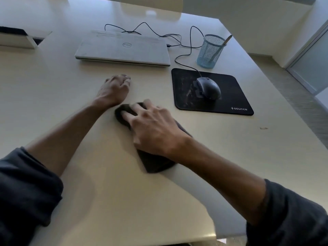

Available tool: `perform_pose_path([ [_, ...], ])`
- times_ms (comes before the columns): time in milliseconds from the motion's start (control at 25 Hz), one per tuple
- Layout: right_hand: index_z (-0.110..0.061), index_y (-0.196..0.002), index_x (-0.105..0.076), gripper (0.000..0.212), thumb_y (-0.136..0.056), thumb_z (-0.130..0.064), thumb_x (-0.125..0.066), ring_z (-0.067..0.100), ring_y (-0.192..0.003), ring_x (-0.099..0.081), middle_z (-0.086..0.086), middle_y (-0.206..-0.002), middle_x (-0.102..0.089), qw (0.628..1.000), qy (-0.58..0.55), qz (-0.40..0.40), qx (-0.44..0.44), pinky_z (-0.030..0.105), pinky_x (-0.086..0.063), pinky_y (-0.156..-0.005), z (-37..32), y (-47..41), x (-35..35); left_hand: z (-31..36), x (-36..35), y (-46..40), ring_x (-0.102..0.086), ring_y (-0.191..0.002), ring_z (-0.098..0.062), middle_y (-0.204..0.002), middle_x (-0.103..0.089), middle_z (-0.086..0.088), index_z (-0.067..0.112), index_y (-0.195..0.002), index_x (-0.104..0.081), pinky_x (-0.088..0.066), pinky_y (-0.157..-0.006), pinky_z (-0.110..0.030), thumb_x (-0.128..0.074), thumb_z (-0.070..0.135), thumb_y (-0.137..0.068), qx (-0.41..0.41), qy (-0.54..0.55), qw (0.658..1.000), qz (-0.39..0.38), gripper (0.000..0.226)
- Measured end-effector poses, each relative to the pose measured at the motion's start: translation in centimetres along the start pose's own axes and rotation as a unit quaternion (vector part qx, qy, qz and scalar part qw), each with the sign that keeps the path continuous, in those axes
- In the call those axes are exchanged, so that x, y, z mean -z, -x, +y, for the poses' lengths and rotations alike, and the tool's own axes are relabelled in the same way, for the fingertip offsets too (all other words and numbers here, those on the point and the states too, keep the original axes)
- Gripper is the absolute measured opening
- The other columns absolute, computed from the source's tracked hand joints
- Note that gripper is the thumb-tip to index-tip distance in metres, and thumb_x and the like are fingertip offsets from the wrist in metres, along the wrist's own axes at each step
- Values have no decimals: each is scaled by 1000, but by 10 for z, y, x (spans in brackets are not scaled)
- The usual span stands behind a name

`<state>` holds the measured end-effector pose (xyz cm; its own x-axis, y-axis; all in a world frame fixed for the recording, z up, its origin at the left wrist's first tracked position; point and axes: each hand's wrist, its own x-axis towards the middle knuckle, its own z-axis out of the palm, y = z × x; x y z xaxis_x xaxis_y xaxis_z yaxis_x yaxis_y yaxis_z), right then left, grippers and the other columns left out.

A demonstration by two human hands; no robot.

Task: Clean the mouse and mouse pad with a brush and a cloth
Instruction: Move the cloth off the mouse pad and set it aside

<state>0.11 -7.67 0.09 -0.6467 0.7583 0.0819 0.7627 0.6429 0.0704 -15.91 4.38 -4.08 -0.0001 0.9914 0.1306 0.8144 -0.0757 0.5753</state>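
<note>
A dark wired mouse (210, 87) sits on a black mouse pad (229, 102) marked with pale smears, to the right of centre on the table. A dark cloth (156, 162) lies on the table in front of me. My right hand (152, 128) rests flat on top of it, fingers spread over its bunched far end. My left hand (115, 89) lies on the bare table just left of the cloth, fingers curled loosely and holding nothing. A brush handle (227, 39) sticks out of the blue mesh cup (209, 52) behind the pad.
A closed silver laptop (122, 48) lies at the back of the white table (71, 103), with a black cable (184, 57) looping from it to the mouse. The table's right edge runs close past the mouse pad. A chair back stands beyond the table.
</note>
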Motion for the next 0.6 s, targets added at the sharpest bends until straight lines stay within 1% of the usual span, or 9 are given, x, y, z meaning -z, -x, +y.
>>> perform_pose_path([
  [80, -27, -149, -39, 55, -96, -37, -45, 28, -127, -40, 1, -151, -42, 1000, -27, -6, -2, 38, -39, -94, -13, -19, -3, -3, 4, -2, -52, -120, -32, -129, -60, -14, 10, -115, -64, -38, -99, -35, -36, 31, -100, 13, 21, 1000, -4, 38],
  [160, -28, -151, -38, 54, -97, -37, -43, 29, -129, -36, 1, -154, -38, 997, -54, -20, -45, 41, -36, -100, -16, -21, -13, -6, 6, -2, -53, -117, -33, -124, -61, -16, 8, -110, -63, -38, -97, -36, -36, 32, -100, 9, 19, 1000, -11, 38],
  [200, -28, -150, -38, 54, -98, -37, -42, 30, -128, -34, 3, -154, -38, 995, -66, -16, -75, 43, -35, -100, -11, -13, -17, -7, 5, -2, -51, -119, -33, -127, -60, -16, 7, -112, -63, -37, -99, -36, -36, 32, -100, -2, 10, 1000, -19, 39],
  [280, -27, -150, -38, 54, -98, -36, -41, 31, -126, -34, 4, -154, -38, 987, -70, -1, -143, 44, -36, -100, 6, 11, -24, -8, 3, -1, -45, -129, -32, -140, -52, -12, 8, -125, -61, -30, -108, -35, -37, 32, -101, -24, -11, 999, -34, 41],
  [360, -28, -151, -37, 54, -98, -36, -40, 31, -124, -36, 2, -154, -37, 977, -47, 13, -206, 45, -39, -99, 23, 43, -25, -9, 2, -2, -36, -138, -29, -150, -41, -9, 10, -138, -51, -23, -114, -35, -38, 34, -101, -27, -37, 998, -46, 46],
  [440, -30, -150, -37, 52, -99, -37, -40, 31, -123, -39, 1, -153, -38, 962, -14, 0, -274, 44, -41, -96, 37, 74, -24, -9, 0, -1, -32, -140, -29, -153, -37, -10, 10, -141, -47, -22, -115, -37, -37, 35, -101, -40, -63, 996, -57, 48],
  [520, -27, -146, -41, 48, -99, -33, -40, 32, -120, -41, 4, -147, -44, 935, 11, -27, -352, 42, -42, -90, 51, 89, -16, -8, -1, 1, -31, -141, -29, -153, -36, -12, 10, -141, -47, -22, -116, -39, -36, 36, -101, -50, -74, 994, -62, 49],
  [560, -25, -141, -46, 43, -99, -29, -41, 33, -118, -43, 5, -142, -48, 923, 10, -23, -385, 40, -42, -87, 53, 88, -11, -8, -1, 2, -31, -141, -29, -153, -36, -12, 9, -142, -46, -22, -117, -39, -35, 37, -102, -51, -73, 994, -64, 50],
  [600, -24, -136, -50, 40, -97, -27, -43, 32, -117, -44, 5, -139, -51, 920, -2, 2, -392, 39, -42, -85, 50, 82, -7, -6, -1, 2, -30, -142, -28, -153, -36, -12, 9, -142, -46, -22, -117, -39, -35, 37, -102, -53, -69, 994, -65, 50],
])
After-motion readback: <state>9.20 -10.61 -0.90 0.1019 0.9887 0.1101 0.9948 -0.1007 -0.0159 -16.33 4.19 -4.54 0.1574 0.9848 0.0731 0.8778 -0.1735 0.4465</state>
